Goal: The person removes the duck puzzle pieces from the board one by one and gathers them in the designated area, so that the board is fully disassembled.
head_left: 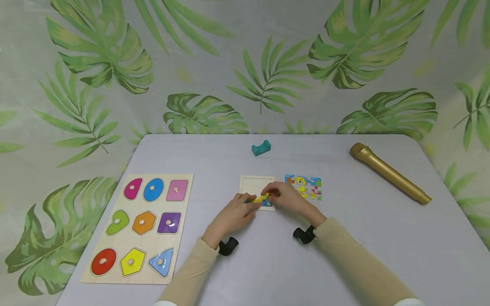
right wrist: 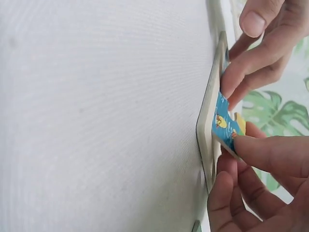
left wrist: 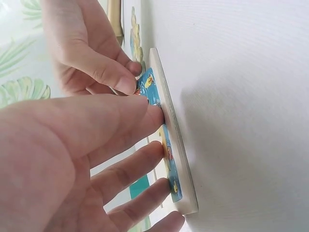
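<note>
A small wooden puzzle tray (head_left: 252,183) lies at mid-table, its far part bare wood. My right hand (head_left: 289,197) pinches a blue puzzle piece (right wrist: 221,121) with a small yellow duck between thumb and fingers. That piece is tilted over the tray's near right corner, its lower side raised in the right wrist view. Beside it, my left hand (head_left: 234,214) rests its fairly straight fingertips on another blue and yellow puzzle piece (left wrist: 169,162) at the near left of the tray. Fingers partly hide both pieces in the head view.
Several joined duck-picture pieces (head_left: 314,182) lie right of the tray. A wooden board (head_left: 149,199) with knobbed coloured shapes lies at the left. Behind the tray sits a teal curved block (head_left: 261,148); a gold microphone (head_left: 390,173) lies at the far right.
</note>
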The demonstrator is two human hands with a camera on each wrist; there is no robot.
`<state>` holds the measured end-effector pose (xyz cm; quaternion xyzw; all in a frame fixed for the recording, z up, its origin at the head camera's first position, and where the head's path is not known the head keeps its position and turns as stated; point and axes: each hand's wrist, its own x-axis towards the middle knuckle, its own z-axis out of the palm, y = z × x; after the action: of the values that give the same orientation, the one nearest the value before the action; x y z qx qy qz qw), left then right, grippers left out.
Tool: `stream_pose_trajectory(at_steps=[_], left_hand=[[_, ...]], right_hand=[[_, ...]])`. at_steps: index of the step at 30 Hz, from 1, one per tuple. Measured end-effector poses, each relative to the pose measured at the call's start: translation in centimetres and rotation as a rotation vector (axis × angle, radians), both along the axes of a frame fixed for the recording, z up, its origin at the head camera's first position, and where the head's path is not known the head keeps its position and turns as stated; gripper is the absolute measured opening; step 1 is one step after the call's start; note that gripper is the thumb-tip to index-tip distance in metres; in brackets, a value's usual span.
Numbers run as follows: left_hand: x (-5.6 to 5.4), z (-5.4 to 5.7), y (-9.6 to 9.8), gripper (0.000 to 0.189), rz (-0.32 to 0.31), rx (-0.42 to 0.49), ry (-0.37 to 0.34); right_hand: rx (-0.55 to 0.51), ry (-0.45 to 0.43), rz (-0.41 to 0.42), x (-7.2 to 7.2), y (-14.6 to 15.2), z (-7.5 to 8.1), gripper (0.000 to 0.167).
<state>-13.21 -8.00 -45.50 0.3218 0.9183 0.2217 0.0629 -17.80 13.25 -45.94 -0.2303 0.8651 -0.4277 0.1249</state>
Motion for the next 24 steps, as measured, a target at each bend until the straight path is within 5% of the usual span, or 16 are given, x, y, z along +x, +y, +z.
stream_pose_trajectory(at_steps=[7,15,24], left_hand=[[0.0,0.0,0.0,0.030,0.008,-0.009,-0.005],[0.0,0.2,0.1,0.030,0.019,-0.002,-0.021],[0.1,-0.1,0.1,0.031,0.025,-0.008,-0.025]], right_hand=[[-0.043,0.029,-0.012,-0.2,1.2,0.2,0.020],[-0.063,-0.069,-0.056,-0.4,5.0,1.0,0.015],[-0.028,-0.114,-0.149,1.1,10.3,1.2,0.017]])
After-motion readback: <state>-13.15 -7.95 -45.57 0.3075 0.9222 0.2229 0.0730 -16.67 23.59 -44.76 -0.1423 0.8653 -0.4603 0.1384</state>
